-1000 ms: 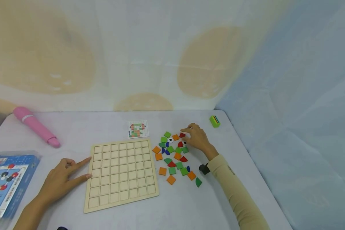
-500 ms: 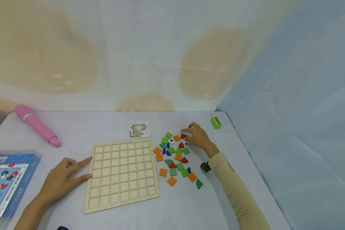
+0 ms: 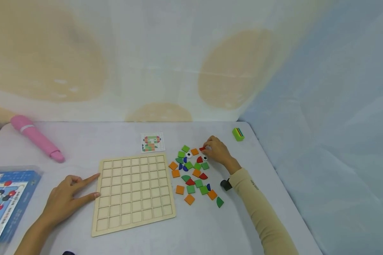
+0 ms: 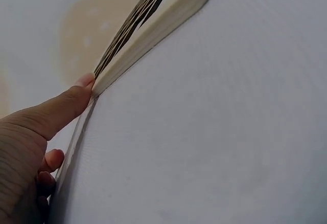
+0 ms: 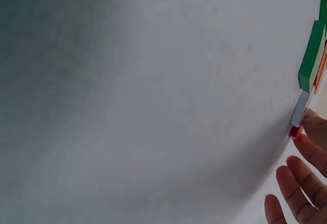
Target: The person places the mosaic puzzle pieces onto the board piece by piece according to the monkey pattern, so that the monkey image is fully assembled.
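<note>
My left hand (image 3: 62,202) rests at the left edge of the wooden grid board (image 3: 134,228), index finger and thumb stretched out and touching its rim. In the left wrist view the thumb (image 4: 66,106) meets the edge of the board (image 4: 148,45). Over the far right of the loose tiles, my right hand (image 3: 218,151) pinches a red tile (image 3: 202,148) between thumb and index finger. Its exact shape is partly hidden by the fingers. In the right wrist view, the red tile (image 5: 294,131) shows at the fingertips, beside a white tile (image 5: 300,109) and a green tile (image 5: 311,58).
Several orange, green, blue and red tiles lie right of the board, with a round eye tile (image 3: 188,155) among them. A pattern card (image 3: 152,142) sits behind the board. Around are a pink cylindrical object (image 3: 38,138), a blue box (image 3: 14,209) and a striped green block (image 3: 238,134).
My right thumb and index finger have closed on the red tile, which now looks tilted. The left hand stays at the board's edge; the head view has shifted slightly.
</note>
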A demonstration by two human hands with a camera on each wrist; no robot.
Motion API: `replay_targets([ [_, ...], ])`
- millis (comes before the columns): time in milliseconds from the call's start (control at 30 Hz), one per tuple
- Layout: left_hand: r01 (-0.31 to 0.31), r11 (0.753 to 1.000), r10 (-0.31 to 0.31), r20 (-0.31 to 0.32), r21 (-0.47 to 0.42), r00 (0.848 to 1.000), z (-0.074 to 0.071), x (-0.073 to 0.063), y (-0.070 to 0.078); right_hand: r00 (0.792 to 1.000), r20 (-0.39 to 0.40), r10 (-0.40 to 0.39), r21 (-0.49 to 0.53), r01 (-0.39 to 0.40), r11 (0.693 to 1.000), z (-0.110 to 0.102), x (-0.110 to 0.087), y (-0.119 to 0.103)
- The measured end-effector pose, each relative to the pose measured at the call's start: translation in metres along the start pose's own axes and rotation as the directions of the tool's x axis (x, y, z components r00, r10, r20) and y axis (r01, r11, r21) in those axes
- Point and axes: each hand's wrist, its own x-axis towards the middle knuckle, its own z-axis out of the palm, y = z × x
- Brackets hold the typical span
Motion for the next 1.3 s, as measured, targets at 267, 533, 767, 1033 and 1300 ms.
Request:
replay_targets([
  [267, 0.003, 1.0, -0.003, -0.005, -0.008, 1.0, 0.001, 0.0, -0.002, 1.0, 0.016, -0.009, -0.072, 0.01, 0.997, 0.0, -0.003, 0.002],
  [533, 0.022, 1.0, -0.022, 0.004, -0.019, 1.0, 0.001, -0.001, -0.002, 0.997, -0.073, 0.001, -0.158, -0.012, 0.987, 0.0, -0.004, -0.004],
  [767, 0.015, 1.0, -0.015, 0.001, -0.021, 1.0, 0.001, -0.001, -0.001, 0.999, -0.008, -0.035, -0.093, 0.034, 0.995, -0.004, -0.003, 0.004],
  [1033, 0.023, 0.999, -0.022, 0.005, -0.026, 1.0, 0.002, -0.002, -0.002, 0.999, 0.015, -0.045, -0.088, 0.046, 0.995, -0.004, -0.002, 0.009],
  [1300, 0.013, 1.0, -0.013, 0.005, -0.026, 1.0, 0.002, -0.001, -0.003, 0.989, -0.014, -0.144, -0.131, 0.141, 0.981, -0.011, -0.002, -0.008],
])
